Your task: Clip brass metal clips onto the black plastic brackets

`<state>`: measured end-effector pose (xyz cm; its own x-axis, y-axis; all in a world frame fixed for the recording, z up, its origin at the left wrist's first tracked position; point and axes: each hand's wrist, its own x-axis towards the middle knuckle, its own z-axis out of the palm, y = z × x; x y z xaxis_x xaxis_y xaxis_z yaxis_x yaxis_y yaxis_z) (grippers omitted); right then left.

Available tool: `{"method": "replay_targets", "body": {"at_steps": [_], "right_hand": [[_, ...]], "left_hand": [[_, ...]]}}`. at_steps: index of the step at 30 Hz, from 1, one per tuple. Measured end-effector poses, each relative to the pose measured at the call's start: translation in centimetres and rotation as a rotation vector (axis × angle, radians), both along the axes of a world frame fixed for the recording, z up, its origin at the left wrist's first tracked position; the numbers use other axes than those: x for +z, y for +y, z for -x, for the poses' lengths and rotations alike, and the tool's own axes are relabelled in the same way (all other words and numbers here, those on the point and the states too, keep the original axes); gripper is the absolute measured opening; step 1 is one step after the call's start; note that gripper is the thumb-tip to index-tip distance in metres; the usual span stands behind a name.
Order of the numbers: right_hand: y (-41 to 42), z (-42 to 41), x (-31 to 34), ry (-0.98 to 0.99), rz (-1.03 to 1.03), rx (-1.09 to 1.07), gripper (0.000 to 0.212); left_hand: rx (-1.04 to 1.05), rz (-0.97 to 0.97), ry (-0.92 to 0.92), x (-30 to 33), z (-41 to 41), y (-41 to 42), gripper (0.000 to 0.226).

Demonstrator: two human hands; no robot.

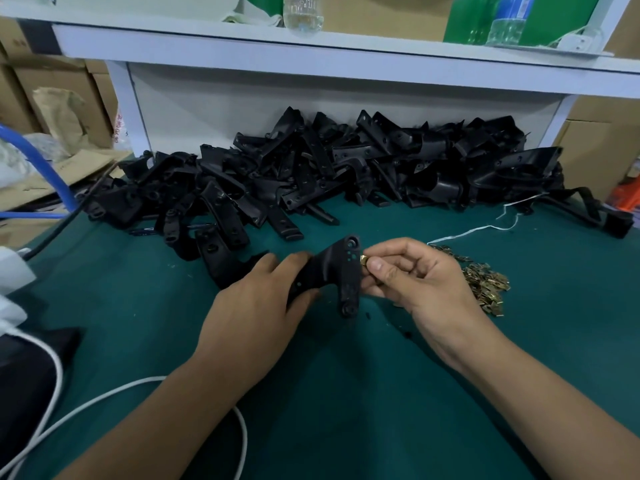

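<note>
My left hand [256,306] grips a black plastic bracket [341,271] above the green mat, its perforated flat end turned to the right. My right hand [412,275] pinches a small brass clip [364,260] between thumb and forefinger, right at the bracket's right edge. A loose heap of brass clips [485,282] lies on the mat just right of my right hand. A big pile of black brackets [311,168] fills the back of the table under the shelf.
The green mat [346,393] covers the table. A white cable [138,386] loops at the near left. A white string [485,226] trails toward the clip heap. A white shelf [311,53] with bottles overhangs the back. Cardboard boxes [69,98] stand left.
</note>
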<state>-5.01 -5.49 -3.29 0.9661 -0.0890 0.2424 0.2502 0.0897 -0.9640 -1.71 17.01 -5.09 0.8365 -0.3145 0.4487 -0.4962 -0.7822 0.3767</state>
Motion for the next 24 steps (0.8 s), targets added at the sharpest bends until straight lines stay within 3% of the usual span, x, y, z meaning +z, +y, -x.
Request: {"method": "replay_targets", "body": {"at_steps": [18, 24], "right_hand": [[0.1, 0.8, 0.9, 0.012, -0.036, -0.023, 0.029], [0.7, 0.9, 0.7, 0.013, 0.139, -0.07, 0.027]], "left_hand": [[-0.002, -0.08, -0.048, 0.7, 0.7, 0.0, 0.052], [0.042, -0.199, -0.12, 0.7, 1.4, -0.7, 0.055]]}}
